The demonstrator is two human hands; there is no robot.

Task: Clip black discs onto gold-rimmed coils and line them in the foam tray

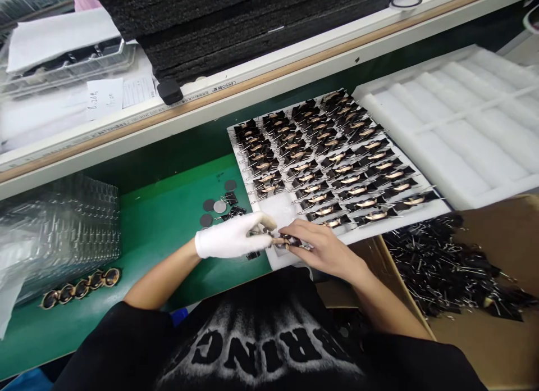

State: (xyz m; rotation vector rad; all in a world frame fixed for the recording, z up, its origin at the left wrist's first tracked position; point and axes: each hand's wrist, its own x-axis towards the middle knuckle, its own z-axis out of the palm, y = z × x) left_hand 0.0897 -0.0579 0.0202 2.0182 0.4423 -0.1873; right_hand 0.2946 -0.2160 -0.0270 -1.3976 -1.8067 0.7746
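My left hand (231, 237), in a white glove, and my bare right hand (322, 246) meet over the near corner of a white foam tray (283, 207). Between their fingertips is a small gold-edged piece (279, 241) with dark parts and metal clip wires about it, partly hidden by the fingers. Both hands are closed on it. Rows of black binder clips (351, 179), each clamped around a gold-edged piece, fill most of the tray. By my left hand, loose binder clips (232, 212) and several grey discs (219, 206) lie on the green mat (168, 211).
A cardboard box (497, 233) of loose binder clips stands at right, beside a white compartmented foam tray (467, 127). Stacked clear plastic trays (76, 228) and a row of round gold-rimmed pieces (81, 288) sit at left. Black foam sheets (244, 31) occupy the shelf above.
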